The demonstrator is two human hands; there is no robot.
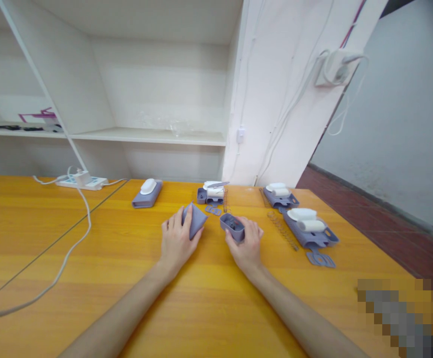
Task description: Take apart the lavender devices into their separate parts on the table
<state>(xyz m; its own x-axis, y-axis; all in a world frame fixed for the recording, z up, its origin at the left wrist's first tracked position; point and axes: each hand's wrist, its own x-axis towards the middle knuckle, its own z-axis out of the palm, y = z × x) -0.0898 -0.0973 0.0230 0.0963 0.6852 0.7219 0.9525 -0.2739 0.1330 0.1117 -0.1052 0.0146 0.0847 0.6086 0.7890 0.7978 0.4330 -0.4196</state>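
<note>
My left hand (177,236) is closed around a purple-grey plastic housing (195,220), which is tilted over the wooden table. In my right hand (247,242) is a small oval purple-grey plastic cup (232,226), its open top facing up and dark parts showing inside. The two pieces are apart, with a short gap between them. Just behind them lies a group of parts (213,192): another small cup, white pieces, a flat purple-grey cutout plate (213,210) and a thin coil spring (225,200).
At the right lie two more part sets (309,228) (279,195) with a long coil spring (282,230). A purple-grey housing with a white cap (148,187) sits back left. A power strip (82,180) trails a white cable (88,219) across the table's left. White shelves (149,135) stand behind.
</note>
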